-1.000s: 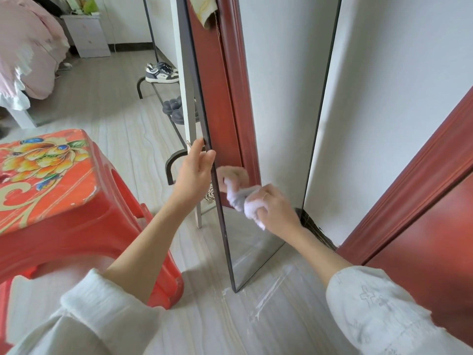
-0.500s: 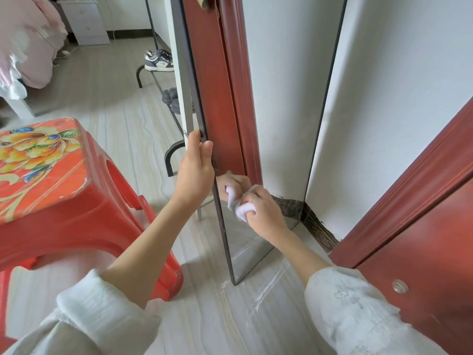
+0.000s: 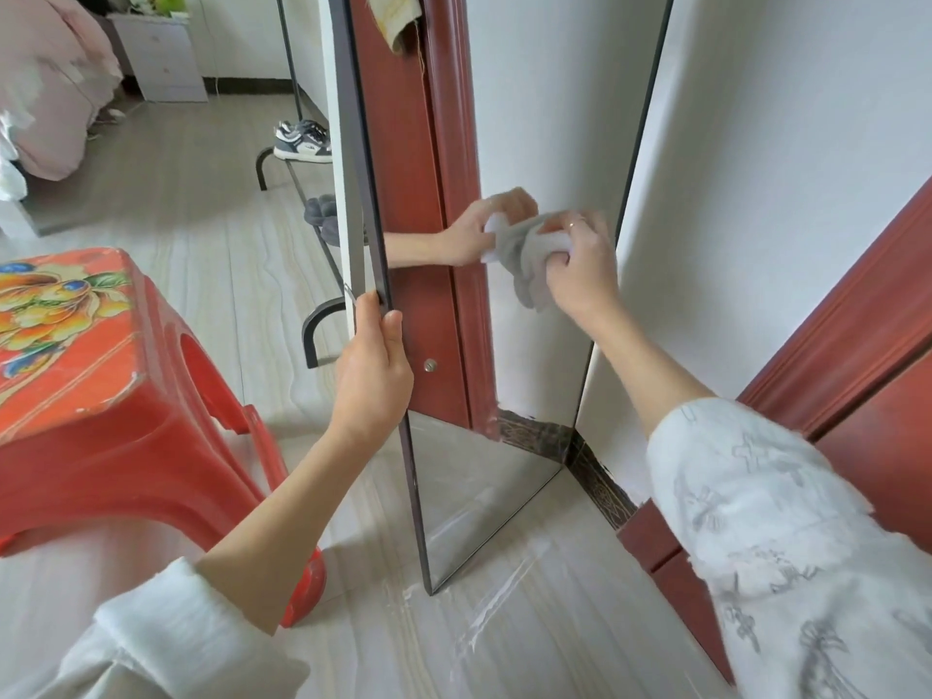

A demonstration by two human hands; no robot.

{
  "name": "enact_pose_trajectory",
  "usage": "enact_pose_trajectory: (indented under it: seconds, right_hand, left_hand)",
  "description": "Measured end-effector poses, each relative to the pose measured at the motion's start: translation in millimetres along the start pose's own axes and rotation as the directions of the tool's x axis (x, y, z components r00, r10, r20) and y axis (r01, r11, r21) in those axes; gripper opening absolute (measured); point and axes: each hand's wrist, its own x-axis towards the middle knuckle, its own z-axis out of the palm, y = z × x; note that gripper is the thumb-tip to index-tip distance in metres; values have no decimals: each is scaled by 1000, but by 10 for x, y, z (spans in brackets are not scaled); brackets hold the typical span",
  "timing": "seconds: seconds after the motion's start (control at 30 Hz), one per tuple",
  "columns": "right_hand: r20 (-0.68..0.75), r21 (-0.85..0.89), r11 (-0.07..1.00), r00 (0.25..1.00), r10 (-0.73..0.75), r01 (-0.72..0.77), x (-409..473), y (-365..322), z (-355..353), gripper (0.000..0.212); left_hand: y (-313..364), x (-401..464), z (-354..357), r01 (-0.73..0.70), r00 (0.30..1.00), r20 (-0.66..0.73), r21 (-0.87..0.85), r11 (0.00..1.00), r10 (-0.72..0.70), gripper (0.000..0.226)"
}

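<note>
A tall floor mirror (image 3: 544, 118) with a thin dark frame stands on the floor, leaning toward the white wall. My left hand (image 3: 373, 375) grips the mirror's left edge at about mid height, thumb on the glass side. My right hand (image 3: 580, 269) holds a crumpled grey-white cloth (image 3: 524, 259) and presses it against the glass. The reflection of that hand and cloth shows just to the left in the mirror.
A red plastic stool (image 3: 101, 385) with a flower print stands close on the left. Behind the mirror is a low shoe rack (image 3: 312, 325) with sneakers (image 3: 302, 141). A red door frame (image 3: 832, 345) runs along the right. A bed (image 3: 45, 83) and white cabinet (image 3: 161, 58) are far left.
My right hand with the cloth has moved up and to the right across the glass. My left hand keeps its grip on the mirror's edge.
</note>
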Motion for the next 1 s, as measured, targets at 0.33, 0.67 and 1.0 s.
enact_pose_trajectory:
  seconds: [0.33, 0.67, 1.0]
  right_hand:
    - [344, 62, 987, 931, 120, -150, -1367, 390, 793, 26]
    - [216, 224, 922, 939, 268, -315, -819, 368, 467, 13]
    - [388, 140, 940, 890, 237, -312, -1221, 299, 645, 20]
  left_hand:
    - [-74, 12, -15, -24, 1000, -17, -9, 1000, 24, 22]
    - [-98, 13, 33, -31, 999, -31, 43, 999, 32, 27]
    - [-93, 7, 24, -30, 999, -36, 57, 998, 32, 27]
